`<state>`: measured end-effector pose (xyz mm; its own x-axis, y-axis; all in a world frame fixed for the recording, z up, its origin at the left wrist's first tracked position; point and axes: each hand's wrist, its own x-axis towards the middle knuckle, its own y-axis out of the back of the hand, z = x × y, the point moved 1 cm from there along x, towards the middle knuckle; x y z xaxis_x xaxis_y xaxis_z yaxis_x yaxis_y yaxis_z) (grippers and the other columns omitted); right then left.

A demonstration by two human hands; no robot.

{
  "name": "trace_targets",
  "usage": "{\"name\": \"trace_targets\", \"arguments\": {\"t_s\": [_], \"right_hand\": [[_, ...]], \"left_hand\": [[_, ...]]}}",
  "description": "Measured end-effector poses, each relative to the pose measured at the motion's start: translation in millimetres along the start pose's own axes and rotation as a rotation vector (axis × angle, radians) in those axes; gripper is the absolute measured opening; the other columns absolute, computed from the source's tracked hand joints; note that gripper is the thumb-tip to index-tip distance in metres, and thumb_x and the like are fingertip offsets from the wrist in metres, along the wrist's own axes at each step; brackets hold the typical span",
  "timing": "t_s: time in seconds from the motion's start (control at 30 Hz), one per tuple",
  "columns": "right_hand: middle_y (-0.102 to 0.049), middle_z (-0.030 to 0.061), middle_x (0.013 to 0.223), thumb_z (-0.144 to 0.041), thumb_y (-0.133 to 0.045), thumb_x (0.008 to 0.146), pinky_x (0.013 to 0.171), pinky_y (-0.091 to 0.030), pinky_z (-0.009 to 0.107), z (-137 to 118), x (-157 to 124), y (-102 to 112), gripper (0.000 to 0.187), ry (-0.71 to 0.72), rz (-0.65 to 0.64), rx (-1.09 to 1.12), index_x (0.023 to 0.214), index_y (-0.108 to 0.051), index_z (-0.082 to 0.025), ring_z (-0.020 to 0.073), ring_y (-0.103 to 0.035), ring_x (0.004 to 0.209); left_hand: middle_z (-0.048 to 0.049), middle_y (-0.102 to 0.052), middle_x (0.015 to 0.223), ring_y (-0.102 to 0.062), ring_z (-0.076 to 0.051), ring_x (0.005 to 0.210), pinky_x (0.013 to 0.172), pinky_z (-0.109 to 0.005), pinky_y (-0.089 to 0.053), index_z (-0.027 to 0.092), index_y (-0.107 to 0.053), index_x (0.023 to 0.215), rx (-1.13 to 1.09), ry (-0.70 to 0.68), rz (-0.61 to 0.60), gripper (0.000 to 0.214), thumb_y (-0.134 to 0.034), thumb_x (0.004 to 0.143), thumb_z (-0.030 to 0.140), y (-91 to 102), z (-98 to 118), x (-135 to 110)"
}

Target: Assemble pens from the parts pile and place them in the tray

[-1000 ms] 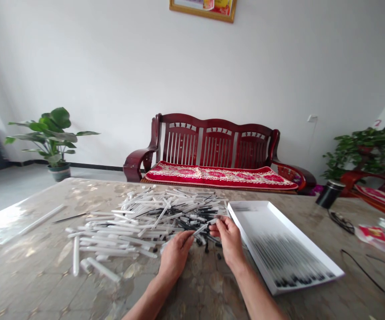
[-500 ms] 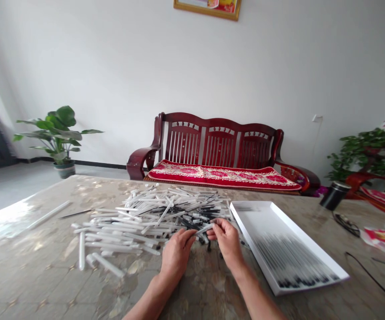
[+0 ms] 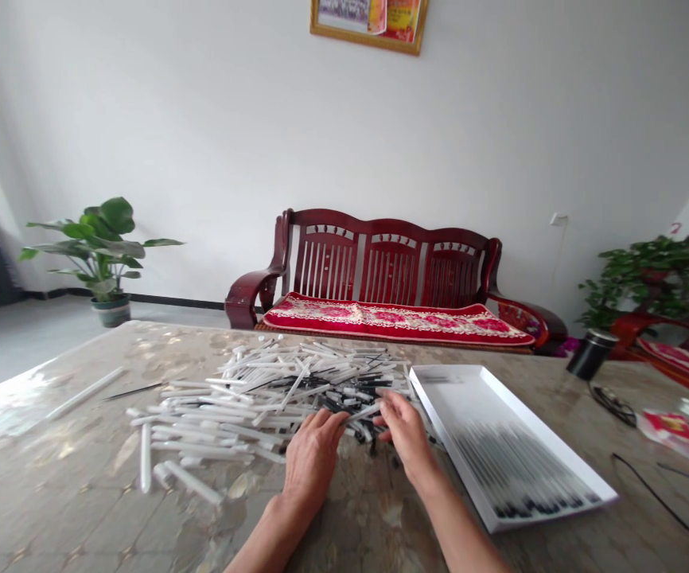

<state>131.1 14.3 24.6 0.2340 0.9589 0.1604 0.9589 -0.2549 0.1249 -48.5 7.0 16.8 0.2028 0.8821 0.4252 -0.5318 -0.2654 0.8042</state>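
Observation:
Between my two hands lies a short stretch of a pale pen (image 3: pixel 363 412), slanting up to the right. My left hand (image 3: pixel 313 455) is closed, its thumb and forefinger pinching the pen's left end. The fingers of my right hand (image 3: pixel 405 436) are closed on its right end, the lower fingers curled beneath. Just beyond is a heap of white pen barrels (image 3: pixel 219 426) with black pen parts (image 3: pixel 353 390) among them. To the right of my right hand stands a shallow white box (image 3: pixel 479 495) holding a row of clear pens (image 3: pixel 517 469) with dark ends.
Loose barrels lie at the heap's near left edge. A long clear tube (image 3: pixel 85 393) and a thin dark rod (image 3: pixel 134 391) lie farther left. At the right are a black cylinder (image 3: pixel 592 355), cables (image 3: pixel 667 495) and a red and white packet (image 3: pixel 672 430). Behind the table stands a wooden bench (image 3: pixel 392 263).
The view has tilted up slightly. Both hands keep the pen in nearly the same place, and the right fingers have shifted a little on it.

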Motion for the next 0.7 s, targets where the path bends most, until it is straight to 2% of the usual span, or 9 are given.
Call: {"name": "trace_targets", "arguments": {"t_s": [0.07, 0.13, 0.23, 0.37, 0.43, 0.5, 0.6, 0.7], "right_hand": [[-0.068, 0.0072, 0.109, -0.034, -0.059, 0.085, 0.078, -0.053, 0.034, -9, 1, 5, 0.028, 0.236, -0.009, -0.294, 0.108, -0.071, -0.023, 0.0225, -0.065, 0.095], [-0.069, 0.0050, 0.106, -0.023, -0.060, 0.085, 0.090, -0.047, 0.036, -21, -1, 7, 0.024, 0.411, -0.043, -0.584, 0.105, -0.074, -0.027, 0.0226, -0.060, 0.101], [-0.069, 0.0022, 0.096, -0.021, -0.067, 0.084, 0.088, -0.043, 0.035, -40, -8, 4, 0.020, 0.499, -0.098, -0.920, 0.098, -0.076, -0.032, 0.0230, -0.056, 0.098], [-0.068, 0.0010, 0.090, -0.029, -0.068, 0.086, 0.085, -0.039, 0.032, -58, -11, 0, 0.009, 0.505, -0.192, -1.135, 0.086, -0.077, -0.031, 0.0217, -0.053, 0.097], [-0.068, 0.0010, 0.090, -0.031, -0.067, 0.086, 0.084, -0.039, 0.030, -64, -8, 3, 0.010, 0.485, -0.247, -1.196, 0.088, -0.077, -0.031, 0.0210, -0.052, 0.097], [-0.069, 0.0012, 0.091, -0.031, -0.066, 0.087, 0.083, -0.039, 0.029, -68, -2, 11, 0.012, 0.452, -0.267, -1.237, 0.090, -0.077, -0.030, 0.0203, -0.052, 0.097], [-0.069, 0.0017, 0.095, -0.029, -0.063, 0.088, 0.083, -0.039, 0.027, -67, 14, 39, 0.016, 0.361, -0.177, -1.256, 0.093, -0.077, -0.031, 0.0196, -0.054, 0.099], [-0.069, 0.0010, 0.102, -0.028, -0.062, 0.088, 0.084, -0.040, 0.025, -57, 35, 83, 0.019, 0.227, -0.038, -1.259, 0.099, -0.076, -0.031, 0.0189, -0.056, 0.102]], "left_hand": [[-0.0030, -0.070, 0.091, -0.064, -0.019, 0.089, 0.076, -0.028, -0.048, 0.029, -0.071, 0.109, 0.001, -0.016, 0.026, 0.028, -0.047, 0.095, 0.026, -0.8, -2, 0], [-0.0029, -0.070, 0.090, -0.065, -0.020, 0.087, 0.075, -0.029, -0.048, 0.029, -0.071, 0.108, 0.009, -0.053, 0.057, 0.027, -0.048, 0.094, 0.026, -1.8, -4, 0], [-0.0024, -0.071, 0.088, -0.065, -0.020, 0.085, 0.074, -0.029, -0.049, 0.029, -0.071, 0.107, 0.010, -0.121, 0.102, 0.026, -0.050, 0.093, 0.025, -4.0, -7, 0], [-0.0022, -0.070, 0.085, -0.064, -0.019, 0.081, 0.073, -0.029, -0.050, 0.028, -0.072, 0.104, -0.016, -0.178, 0.135, 0.024, -0.050, 0.093, 0.027, -8.5, -11, 1], [-0.0024, -0.071, 0.087, -0.064, -0.020, 0.082, 0.074, -0.030, -0.051, 0.028, -0.071, 0.105, -0.043, -0.183, 0.138, 0.024, -0.051, 0.092, 0.029, -10.3, -12, 1], [-0.0035, -0.071, 0.095, -0.064, -0.021, 0.089, 0.078, -0.032, -0.052, 0.026, -0.068, 0.113, -0.068, -0.136, 0.158, 0.027, -0.053, 0.091, 0.029, -10.9, -14, 1], [-0.0060, -0.069, 0.111, -0.062, -0.023, 0.104, 0.088, -0.036, -0.051, 0.024, -0.056, 0.129, -0.089, 0.006, 0.190, 0.041, -0.054, 0.088, 0.026, -9.7, -17, 0], [-0.0067, -0.067, 0.114, -0.061, -0.023, 0.108, 0.092, -0.037, -0.049, 0.022, -0.054, 0.131, -0.092, 0.103, 0.142, 0.043, -0.052, 0.088, 0.023, -9.7, -20, -1]]}}
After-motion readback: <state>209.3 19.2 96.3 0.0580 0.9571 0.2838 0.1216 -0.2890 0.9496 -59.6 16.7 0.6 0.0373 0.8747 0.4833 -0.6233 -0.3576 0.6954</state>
